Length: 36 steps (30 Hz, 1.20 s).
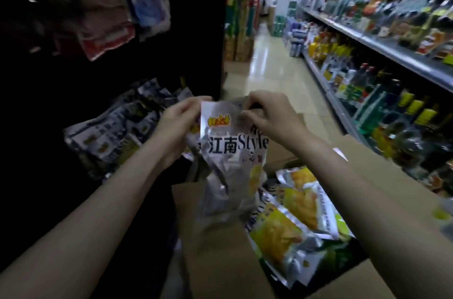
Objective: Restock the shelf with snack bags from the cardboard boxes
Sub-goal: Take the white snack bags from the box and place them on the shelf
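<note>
A silver snack bag [228,151] with black lettering hangs upright in front of me, above an open cardboard box [220,249]. My left hand [179,122] grips the bag's top left corner. My right hand [269,117] pinches its top right edge. Several more snack bags [294,220], silver with yellow pictures, lie inside the box. On the dark shelf [61,176] to the left lie several similar bags [115,132] in a heap.
Other packets [110,17] hang on the dark rack above the left shelf. A long shelf of bottles and packets [392,73] runs along the right side. The aisle floor [264,73] stretches ahead between them, with stacked goods at its far end.
</note>
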{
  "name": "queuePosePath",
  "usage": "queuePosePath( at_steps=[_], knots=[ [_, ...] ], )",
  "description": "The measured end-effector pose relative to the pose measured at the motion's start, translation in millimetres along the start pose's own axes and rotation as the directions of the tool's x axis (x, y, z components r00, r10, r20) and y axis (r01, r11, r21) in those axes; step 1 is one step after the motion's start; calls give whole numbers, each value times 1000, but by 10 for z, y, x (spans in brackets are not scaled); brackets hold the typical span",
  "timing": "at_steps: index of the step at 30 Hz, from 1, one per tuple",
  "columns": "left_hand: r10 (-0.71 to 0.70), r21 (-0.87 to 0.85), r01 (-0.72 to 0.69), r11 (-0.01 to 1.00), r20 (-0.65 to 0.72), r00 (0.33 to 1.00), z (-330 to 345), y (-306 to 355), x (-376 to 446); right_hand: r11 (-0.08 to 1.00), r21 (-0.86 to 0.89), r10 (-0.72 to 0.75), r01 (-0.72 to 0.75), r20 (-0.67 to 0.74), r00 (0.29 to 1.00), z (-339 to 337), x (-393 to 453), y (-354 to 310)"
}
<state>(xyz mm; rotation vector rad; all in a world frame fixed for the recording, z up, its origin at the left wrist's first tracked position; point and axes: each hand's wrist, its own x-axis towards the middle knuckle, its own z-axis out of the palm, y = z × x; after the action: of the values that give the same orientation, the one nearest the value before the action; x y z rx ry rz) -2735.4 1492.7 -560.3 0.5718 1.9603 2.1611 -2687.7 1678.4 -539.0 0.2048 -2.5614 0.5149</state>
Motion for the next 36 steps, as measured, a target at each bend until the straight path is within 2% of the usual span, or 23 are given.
queuePosePath(
  at_steps=[2,3,4,5,7,10,13,16,19,21,23,25,26,27,28,29,30,32,36],
  knots=[
    [-115,-208,97,973,-76,990,-330,-62,-40,997,47,-58,63,-105,993,173,229,-151],
    [-129,-205,103,973,-116,985,-466,-90,-63,992,89,-75,89,-152,986,251,356,-230],
    [-112,-130,91,987,-164,980,-574,-126,-80,984,127,-97,121,-184,978,330,478,-315],
    [-75,25,83,996,-223,972,-681,-167,-82,975,159,-126,158,-193,973,440,604,-410],
    [4,294,98,951,-326,945,-873,-271,-24,958,187,-182,217,-186,965,667,827,-562],
    [28,427,199,882,-468,883,-1180,-472,140,953,171,-238,250,-86,967,1118,1081,-688],
    [-88,352,359,864,-597,797,-1394,-890,252,960,95,-273,264,93,958,1709,1164,-604],
    [-203,280,489,826,-662,722,-1482,-1465,336,962,109,-270,251,234,934,2397,1200,-397],
    [-304,89,532,842,-735,606,-1571,-2041,500,975,87,-221,203,390,894,2942,1310,-264],
    [-376,-69,508,858,-758,533,-1603,-2342,654,969,31,-237,245,389,890,3200,1391,-214],
    [-411,-179,467,866,-786,461,-1678,-2553,811,969,-26,-229,248,299,926,3390,1429,-211],
    [-396,-207,432,878,-822,410,-1792,-2684,939,996,25,-89,86,310,946,3549,1391,-178],
    [-381,-199,423,884,-830,407,-1832,-2708,964,995,90,10,-50,407,913,3643,1353,-139],
    [-360,-168,423,890,-829,428,-1867,-2721,959,973,141,76,-181,546,834,3726,1293,-81],
    [-334,-119,429,895,-817,470,-1886,-2720,926,955,146,92,-257,682,726,3816,1216,-34],
    [-299,-59,429,901,-801,518,-1890,-2696,868,959,117,74,-258,776,626,3883,1120,-3],
    [-255,9,424,906,-787,562,-1897,-2678,801,967,94,58,-237,825,562,3941,1023,20],
    [-156,165,428,889,-768,621,-1914,-2651,708,974,59,65,-218,851,522,4039,896,18],
    [-91,302,456,837,-745,661,-1938,-2684,634,987,-17,110,-159,795,596,4146,854,-38]
  ],
)
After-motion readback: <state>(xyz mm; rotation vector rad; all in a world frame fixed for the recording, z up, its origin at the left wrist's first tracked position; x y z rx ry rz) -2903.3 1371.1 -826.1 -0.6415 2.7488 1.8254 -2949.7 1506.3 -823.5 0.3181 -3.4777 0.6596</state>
